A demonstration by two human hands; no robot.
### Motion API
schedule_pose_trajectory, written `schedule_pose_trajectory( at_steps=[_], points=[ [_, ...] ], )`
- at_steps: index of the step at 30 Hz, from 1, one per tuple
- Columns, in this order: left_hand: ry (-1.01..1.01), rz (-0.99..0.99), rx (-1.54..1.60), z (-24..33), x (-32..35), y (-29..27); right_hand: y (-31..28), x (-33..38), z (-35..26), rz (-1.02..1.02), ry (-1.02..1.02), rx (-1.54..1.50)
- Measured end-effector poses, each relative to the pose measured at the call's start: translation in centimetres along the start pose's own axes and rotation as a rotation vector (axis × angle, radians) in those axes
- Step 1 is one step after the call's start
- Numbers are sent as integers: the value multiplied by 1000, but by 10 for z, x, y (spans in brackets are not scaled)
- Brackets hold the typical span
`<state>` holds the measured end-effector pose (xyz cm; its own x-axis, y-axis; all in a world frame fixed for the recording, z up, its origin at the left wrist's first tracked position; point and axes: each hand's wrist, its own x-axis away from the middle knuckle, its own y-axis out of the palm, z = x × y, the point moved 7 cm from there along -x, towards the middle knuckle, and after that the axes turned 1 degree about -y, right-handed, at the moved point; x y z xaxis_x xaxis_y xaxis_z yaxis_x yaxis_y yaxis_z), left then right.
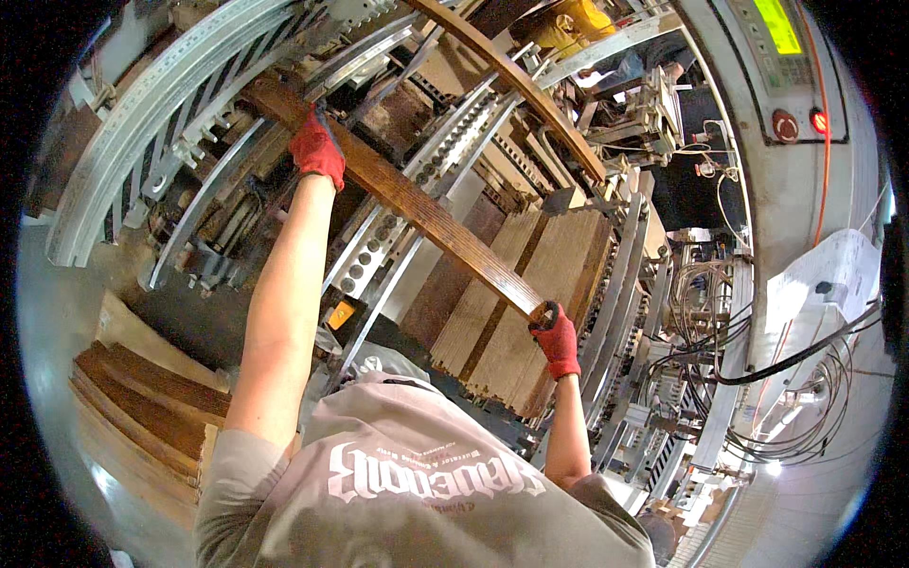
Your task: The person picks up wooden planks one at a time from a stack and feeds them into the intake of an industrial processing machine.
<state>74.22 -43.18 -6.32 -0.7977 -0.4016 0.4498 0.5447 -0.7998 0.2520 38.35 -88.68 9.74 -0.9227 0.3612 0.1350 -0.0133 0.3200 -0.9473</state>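
Observation:
A long brown wooden board (426, 210) slants across the machine in front of me, its grooved surface catching light near the right end. My left hand (319, 151), in a red and black glove, is closed over it toward its far left end. The red-gloved right hand (556, 343) grips the near right end with the fingers wrapped round it. Beneath the board's right half lies a layer of ribbed light-brown boards (511, 303), side by side in the machine.
Another brown board (521, 83) lies across the far rails. Metal rails with round holes (365, 257) run under the held board. At lower left is a stack of dark boards (142, 407). A control panel (776, 66) with a lit screen stands right, above loose black cables (805, 379).

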Motion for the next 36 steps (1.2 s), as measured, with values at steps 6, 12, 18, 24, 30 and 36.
schedule_pose_trajectory(
  at_steps=[6,12,18,24,30,36],
  points=[
    [264,94,-536,0,-15,4,14,2,31,-21,74,-26],
    [1,96,137,-33,-25,3,10,-1,10,-93,210,-171],
    [31,159,249,0,19,14,20,12,42,-63,212,-117],
    [76,114,61,-22,-16,3,16,2,32,-13,9,-22],
    [315,-25,-87,-26,-61,-5,22,-14,44,14,19,101],
    [-94,-367,147,-77,-59,19,26,2,41,-57,262,152]
  ],
)
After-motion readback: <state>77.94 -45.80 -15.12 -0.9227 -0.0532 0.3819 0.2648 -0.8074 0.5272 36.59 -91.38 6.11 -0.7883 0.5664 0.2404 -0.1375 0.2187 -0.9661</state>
